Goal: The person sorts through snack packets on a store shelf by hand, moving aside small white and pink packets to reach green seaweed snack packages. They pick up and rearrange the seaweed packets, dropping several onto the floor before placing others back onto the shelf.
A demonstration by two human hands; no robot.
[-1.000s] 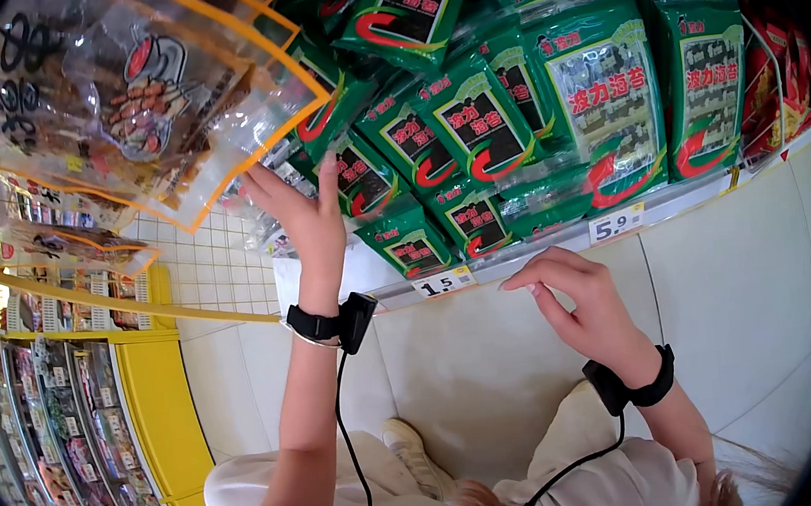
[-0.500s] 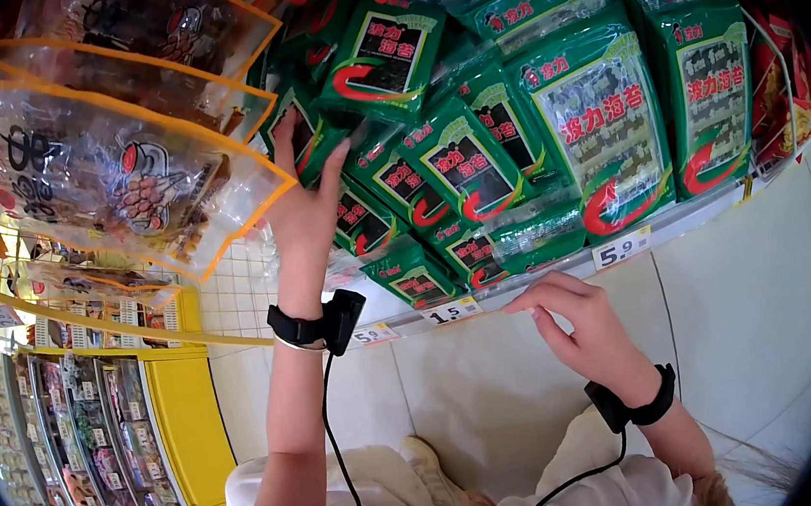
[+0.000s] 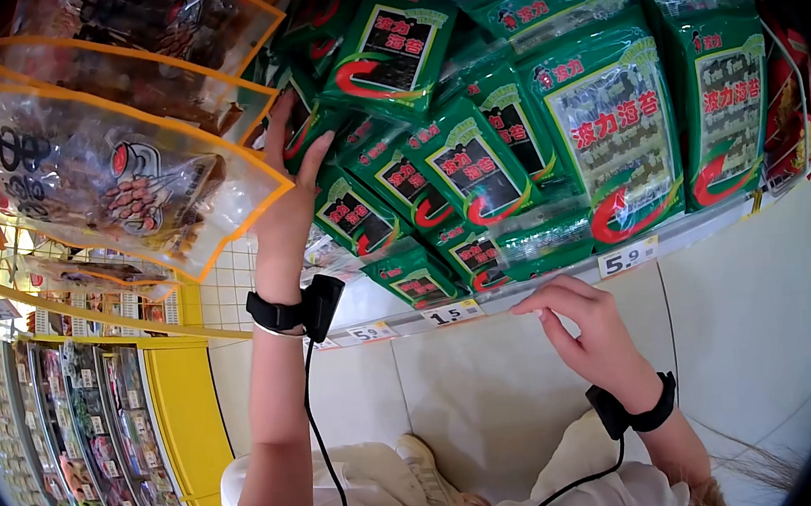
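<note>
My left hand (image 3: 287,181) reaches into the left end of the shelf, its thumb and a finger around a small green seaweed packet (image 3: 311,123). The other fingertips are hidden behind clear bags. Several more green packets (image 3: 468,165) lie heaped to its right, and one packet (image 3: 391,52) leans just above. My right hand (image 3: 581,323) hangs below the shelf's front edge, near the price tags, with thumb and fingers apart and nothing held. Black straps with cables are on both wrists.
Clear bags with orange edges (image 3: 111,175) hang at the upper left over a wire grid. Larger green packs (image 3: 609,123) stand at the right. The shelf's front rail (image 3: 528,291) carries price tags. Yellow shelving (image 3: 189,404) stands lower left, above the tiled floor (image 3: 478,374).
My left hand and forearm have shifted slightly left, and the small green packet by the hand now shows tilted differently. My right hand has barely moved.
</note>
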